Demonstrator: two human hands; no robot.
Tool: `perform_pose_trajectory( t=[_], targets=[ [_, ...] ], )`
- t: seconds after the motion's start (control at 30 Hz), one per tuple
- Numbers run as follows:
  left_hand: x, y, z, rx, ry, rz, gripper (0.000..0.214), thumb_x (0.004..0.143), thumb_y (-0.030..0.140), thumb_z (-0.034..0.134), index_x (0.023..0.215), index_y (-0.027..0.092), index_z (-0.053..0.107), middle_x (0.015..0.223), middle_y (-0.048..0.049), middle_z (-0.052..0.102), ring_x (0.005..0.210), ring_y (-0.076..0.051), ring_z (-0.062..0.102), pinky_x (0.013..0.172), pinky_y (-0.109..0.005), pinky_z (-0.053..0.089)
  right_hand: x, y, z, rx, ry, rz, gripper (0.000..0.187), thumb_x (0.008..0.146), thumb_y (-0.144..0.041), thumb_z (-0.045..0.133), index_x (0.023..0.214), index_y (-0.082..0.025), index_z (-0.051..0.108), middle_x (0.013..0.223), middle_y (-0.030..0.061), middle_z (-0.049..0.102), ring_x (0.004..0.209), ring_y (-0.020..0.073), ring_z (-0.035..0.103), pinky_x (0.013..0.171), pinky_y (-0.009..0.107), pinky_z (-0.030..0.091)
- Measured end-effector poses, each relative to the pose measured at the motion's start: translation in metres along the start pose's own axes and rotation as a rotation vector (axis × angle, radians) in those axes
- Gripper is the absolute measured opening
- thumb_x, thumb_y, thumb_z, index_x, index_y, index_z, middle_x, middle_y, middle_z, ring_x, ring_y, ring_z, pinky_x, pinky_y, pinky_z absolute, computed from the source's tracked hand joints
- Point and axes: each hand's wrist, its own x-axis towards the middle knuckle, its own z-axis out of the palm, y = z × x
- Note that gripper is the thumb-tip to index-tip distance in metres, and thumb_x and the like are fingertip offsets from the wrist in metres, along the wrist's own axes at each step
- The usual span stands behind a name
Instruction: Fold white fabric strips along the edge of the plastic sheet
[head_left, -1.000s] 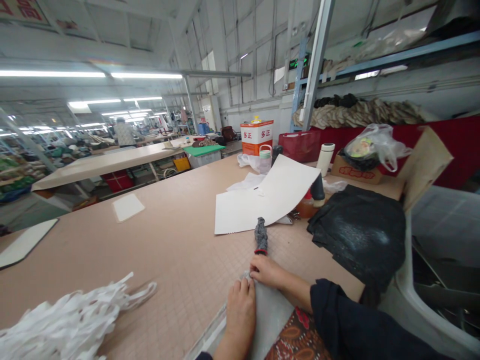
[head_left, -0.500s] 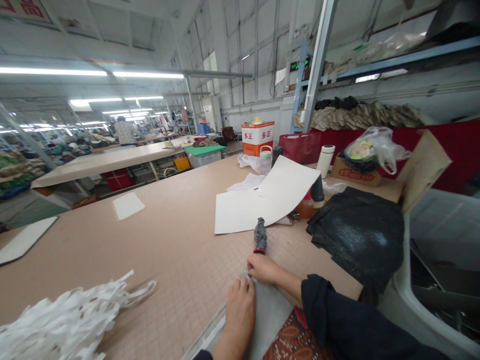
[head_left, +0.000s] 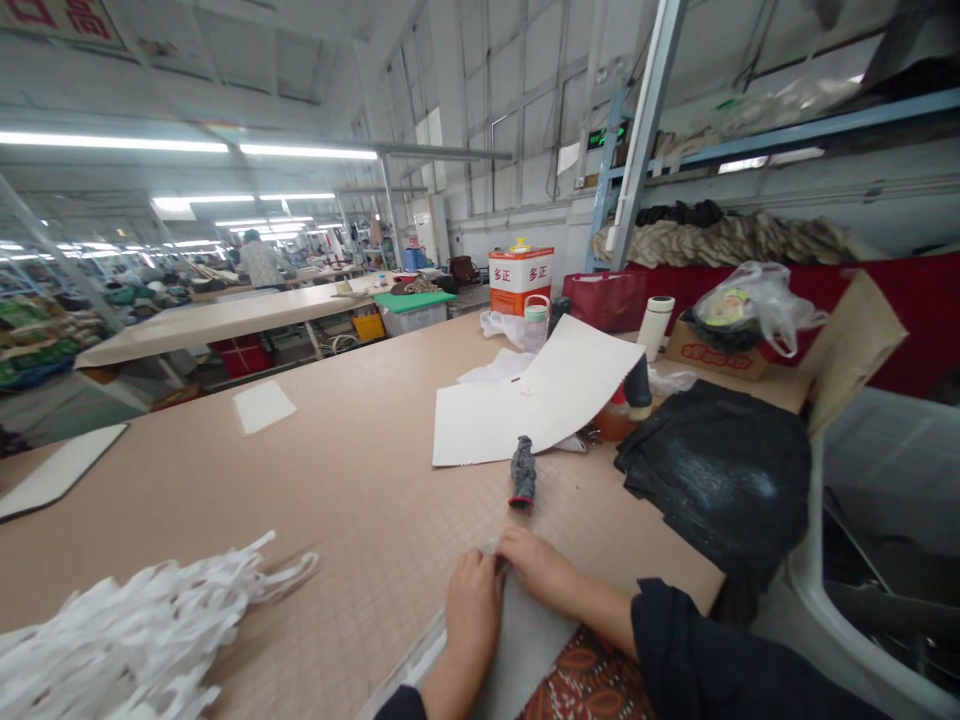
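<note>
My left hand [head_left: 474,605] is closed, its fingertips curled down at the far end of a greyish sheet [head_left: 517,645] near the table's front edge. Right beside it, my right hand [head_left: 538,570] is closed too, thumb and fingers pressed together. A small pale bit shows between the two hands, too small to name. What the fingers hold is mostly hidden by the hands themselves. Just beyond them lies a grey knitted piece [head_left: 523,472] with a red edge, not touched by either hand. Patterned red-brown cloth [head_left: 589,680] shows below my right forearm.
White cut strips [head_left: 142,635] are heaped at the left on the brown tabletop [head_left: 360,450]. A large white sheet [head_left: 517,410], black sheets [head_left: 720,470], a white bottle [head_left: 657,325] and a lidded cup [head_left: 535,325] lie or stand farther back. A person [head_left: 259,260] is far away.
My hands have shifted slightly, and my left wrist has risen with the fingers more curled. My right hand has moved slightly down, away from the knitted piece. The camera view has turned slightly left.
</note>
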Motion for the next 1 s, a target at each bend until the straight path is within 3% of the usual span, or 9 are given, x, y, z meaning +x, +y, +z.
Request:
perform_pose_trajectory(
  t=[0.2, 0.43, 0.67, 0.83, 1.0],
  targets=[
    [-0.013, -0.006, -0.013, 0.049, -0.103, 0.094, 0.028, 0.085, 0.008, 0.036, 0.098, 0.018, 0.058, 0.097, -0.0042, 0.058, 0.089, -0.018, 0.052, 0.077, -0.029, 0.042, -0.018, -0.005, 0.002, -0.034, -0.019, -0.174, 0.029, 0.083, -0.009, 0.038, 0.102, -0.018, 0.058, 0.101, 0.0058, 0.059, 0.095, 0.019, 0.049, 0.083, 0.028, 0.038],
    [-0.049, -0.032, -0.03, 0.12, -0.199, 0.175, 0.022, 0.084, 0.006, 0.042, 0.094, 0.015, 0.06, 0.096, -0.0059, 0.059, 0.087, -0.019, 0.052, 0.075, -0.03, 0.045, -0.022, -0.008, 0.001, -0.21, -0.079, -0.246, 0.022, 0.083, -0.01, 0.042, 0.095, -0.016, 0.059, 0.097, 0.0086, 0.059, 0.091, 0.0214, 0.049, 0.08, 0.031, 0.039],
    [-0.126, -0.096, -0.041, 0.164, -0.176, 0.18, 0.024, 0.081, 0.005, 0.049, 0.1, 0.017, 0.057, 0.096, -0.0039, 0.059, 0.086, -0.017, 0.052, 0.076, -0.027, 0.044, -0.025, -0.008, -0.004, -0.208, -0.134, -0.259, 0.024, 0.083, -0.009, 0.041, 0.097, -0.016, 0.058, 0.101, 0.0086, 0.058, 0.094, 0.0208, 0.049, 0.082, 0.029, 0.039],
    [-0.19, -0.143, -0.052, 0.156, -0.073, 0.163, 0.031, 0.076, 0.001, 0.05, 0.1, 0.02, 0.055, 0.093, -0.0022, 0.059, 0.081, -0.015, 0.052, 0.071, -0.024, 0.042, -0.028, -0.006, 0.002, -0.207, -0.12, -0.276, 0.033, 0.079, -0.004, 0.04, 0.105, -0.015, 0.057, 0.102, 0.0098, 0.058, 0.096, 0.021, 0.049, 0.082, 0.03, 0.041],
    [-0.232, -0.165, -0.07, 0.216, 0.008, 0.189, 0.032, 0.076, 0.002, 0.053, 0.103, 0.019, 0.054, 0.092, -0.0022, 0.059, 0.081, -0.016, 0.051, 0.073, -0.026, 0.041, -0.031, 0.003, 0.006, -0.234, -0.114, -0.319, 0.041, 0.078, -0.002, 0.035, 0.11, -0.017, 0.055, 0.106, 0.0095, 0.057, 0.098, 0.0205, 0.05, 0.083, 0.031, 0.042]
  ],
)
